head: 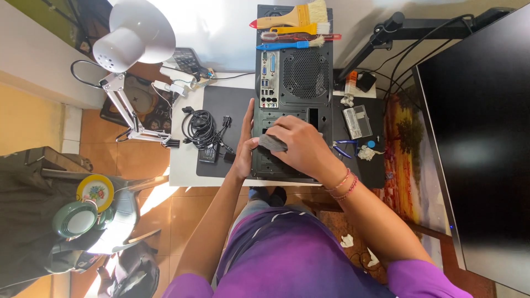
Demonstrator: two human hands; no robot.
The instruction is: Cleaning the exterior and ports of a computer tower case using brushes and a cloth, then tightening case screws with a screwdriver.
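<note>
White desk [182,165], computer case [292,83], right hand [301,146] pressing grey cloth [272,143], left hand [245,143] steadying

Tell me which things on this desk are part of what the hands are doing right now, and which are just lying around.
In use:
- computer case, back panel facing up
- grey cloth pressed on it by the right hand
- left hand steadying the case's edge

Lying about:
- brushes on the case's far end
- black cable bundle
- white desk lamp
- clear plastic box
- monitor

One PC case [295,83], four brushes [292,19], one lamp [135,33], one cable bundle [201,127], one monitor [480,138], one cloth [272,143], two hands [301,146].
</note>
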